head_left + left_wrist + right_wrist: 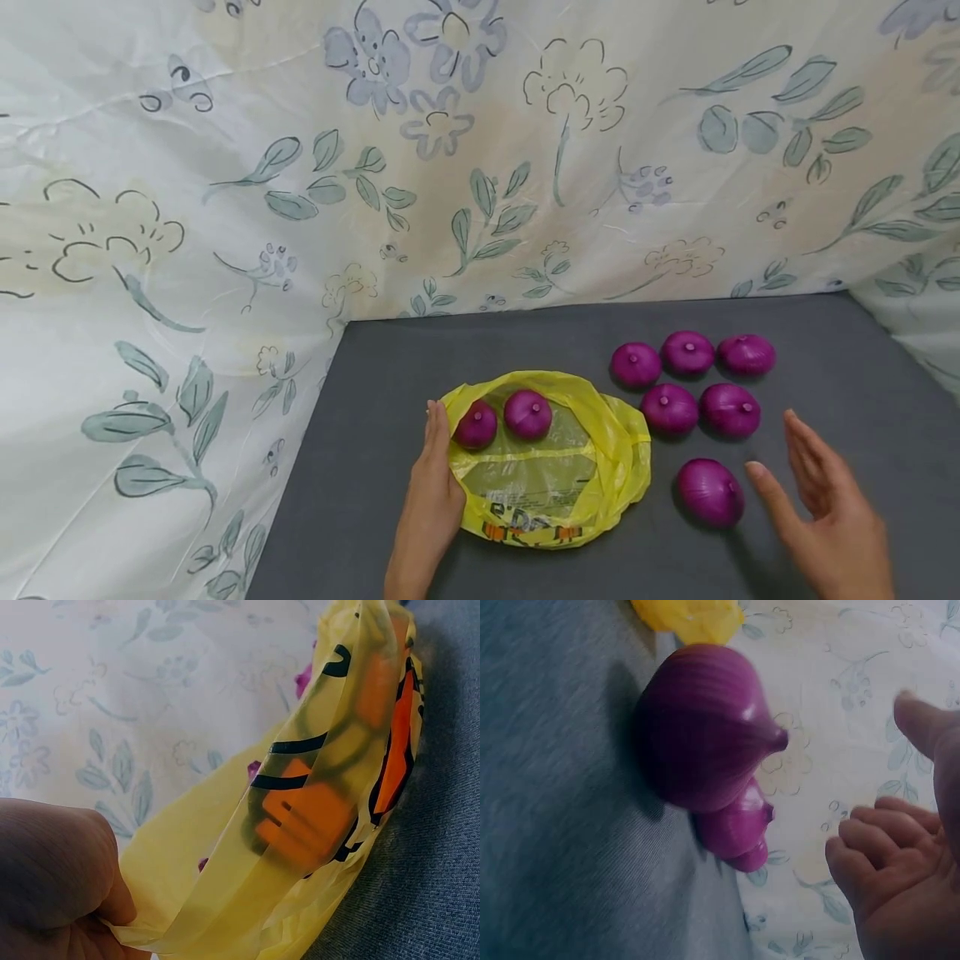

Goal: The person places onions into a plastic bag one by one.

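Observation:
A yellow plastic bag (630, 433) lies on the dark table with its mouth spread wide. Inside it, at the left, sit two purple onions (528, 414). My left hand (431, 496) grips the bag's left rim; in the left wrist view the thumb and fingers pinch the thin plastic (172, 900). One large purple onion (710, 492) rests on the table right of the bag. Just right of that onion, my right hand (832, 508) hovers with fingers and thumb apart, holding nothing. The right wrist view shows the same onion (705, 727) apart from the fingers.
Behind the large onion, several more purple onions (688, 353) stand in two rows at the bag's right. A dark grey cloth covers the table (360, 400). A pale flowered curtain (465, 208) hangs along the back and left side.

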### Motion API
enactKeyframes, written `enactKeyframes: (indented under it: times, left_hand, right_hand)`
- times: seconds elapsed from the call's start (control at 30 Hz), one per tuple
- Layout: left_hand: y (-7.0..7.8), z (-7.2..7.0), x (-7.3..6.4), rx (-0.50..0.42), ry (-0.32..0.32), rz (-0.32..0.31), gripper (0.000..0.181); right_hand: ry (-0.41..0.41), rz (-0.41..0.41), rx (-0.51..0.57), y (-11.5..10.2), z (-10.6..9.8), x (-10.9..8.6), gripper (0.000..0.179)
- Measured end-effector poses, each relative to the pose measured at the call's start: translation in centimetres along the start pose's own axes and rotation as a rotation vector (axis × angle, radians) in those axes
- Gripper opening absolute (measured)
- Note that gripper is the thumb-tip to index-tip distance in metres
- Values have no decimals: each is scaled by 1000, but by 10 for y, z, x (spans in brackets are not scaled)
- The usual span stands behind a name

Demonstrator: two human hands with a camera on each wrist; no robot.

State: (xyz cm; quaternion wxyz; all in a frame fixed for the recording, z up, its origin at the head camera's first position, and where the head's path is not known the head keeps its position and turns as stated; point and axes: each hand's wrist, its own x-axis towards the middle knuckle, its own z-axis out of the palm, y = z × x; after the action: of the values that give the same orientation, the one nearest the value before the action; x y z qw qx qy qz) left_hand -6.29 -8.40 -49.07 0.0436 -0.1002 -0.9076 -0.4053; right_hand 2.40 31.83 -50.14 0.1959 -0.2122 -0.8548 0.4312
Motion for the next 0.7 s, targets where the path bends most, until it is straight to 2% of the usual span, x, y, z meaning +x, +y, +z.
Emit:
enactKeyframes:
  times: [0.23, 0.6, 0.7]
  left_hand:
    - [0, 1, 0, 3, 15, 5, 88]
    - [0, 4, 0, -42, -17, -7, 88]
    - [0, 4, 1, -37, -16, 3, 88]
  right_hand:
    - [-129, -130, 56, 8, 0, -4, 89]
    - [-271, -167, 32, 13, 6, -3, 94]
    - [-324, -141, -5, 15, 7, -3, 95]
